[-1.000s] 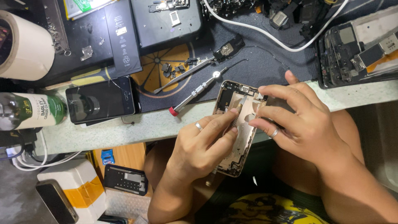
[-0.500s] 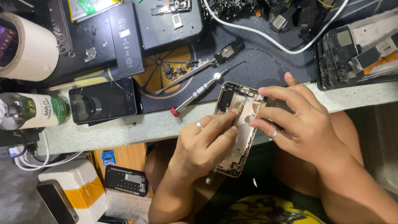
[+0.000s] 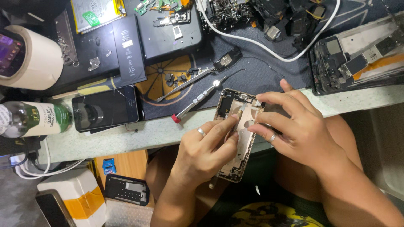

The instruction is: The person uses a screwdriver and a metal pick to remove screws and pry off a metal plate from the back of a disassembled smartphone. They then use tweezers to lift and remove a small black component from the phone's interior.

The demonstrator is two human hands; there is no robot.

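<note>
My left hand [image 3: 206, 147], with a ring on one finger, grips a thin metal tool [image 3: 240, 110]. The tool's tip lies inside an opened gold phone housing [image 3: 246, 126] and its tail pokes out below my palm. My right hand [image 3: 294, 130], also ringed, holds the housing by its right edge with the fingertips resting on the inside. The housing is tilted over the table's front edge, above my lap.
On the dark mat [image 3: 261, 67] lie a red-tipped screwdriver [image 3: 195, 101] and tweezers [image 3: 185, 84]. A cracked black phone [image 3: 105, 109], a green-labelled bottle [image 3: 38, 120] and a tape roll [image 3: 29, 56] stand to the left. A gutted phone [image 3: 357, 59] and a white cable [image 3: 261, 42] lie at the back right.
Both hands stay on the housing with only small finger movements. The view has drifted slightly.
</note>
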